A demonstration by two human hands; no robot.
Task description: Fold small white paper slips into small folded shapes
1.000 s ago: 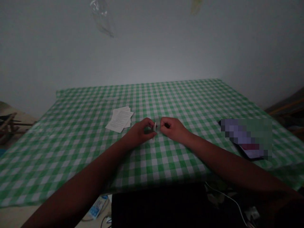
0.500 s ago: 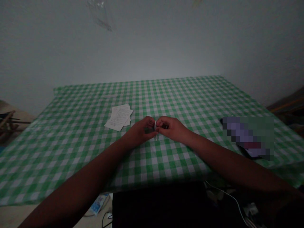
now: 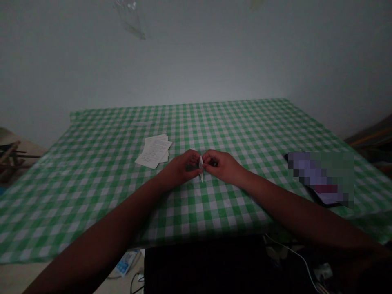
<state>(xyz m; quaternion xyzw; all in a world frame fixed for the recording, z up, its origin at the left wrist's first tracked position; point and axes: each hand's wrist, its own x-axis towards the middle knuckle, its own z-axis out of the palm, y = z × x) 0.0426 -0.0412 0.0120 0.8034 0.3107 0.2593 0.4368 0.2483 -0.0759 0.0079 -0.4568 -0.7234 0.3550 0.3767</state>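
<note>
Head view: the left hand (image 3: 182,166) and the right hand (image 3: 224,165) meet close to the front edge, with a thin white paper (image 3: 201,177) between them. It stands nearly edge-on to the camera, its lower tip showing below the thumbs. The left hand is curled into a loose ring, thumb and fingertips at the paper's left side; the right hand is curled more tightly, thumb and fingertips against the other side. Both hold the paper in a narrow grip; how the hidden fingertips sit on it, I cannot tell.

Bare forearms run back from the hands to the lower corners. Beyond the left hand, just off to its side, lies a fanned pile of printed sheets (image 3: 153,152), lines of text on the top one, too small to read. Farther out on the right, well apart from the right hand, a flat dark-edged object (image 3: 312,174) lies aslant, mostly masked by coarse pixel blocks.

All of this is on a desk covered by a green-and-white checked cloth (image 3: 226,126). Behind it rises a pale wall (image 3: 199,61), with a clear plastic bag (image 3: 130,18) high on the left. Below the front edge are a blue-and-white packet (image 3: 126,263) on the floor and, on the right, a white cable (image 3: 295,251).
</note>
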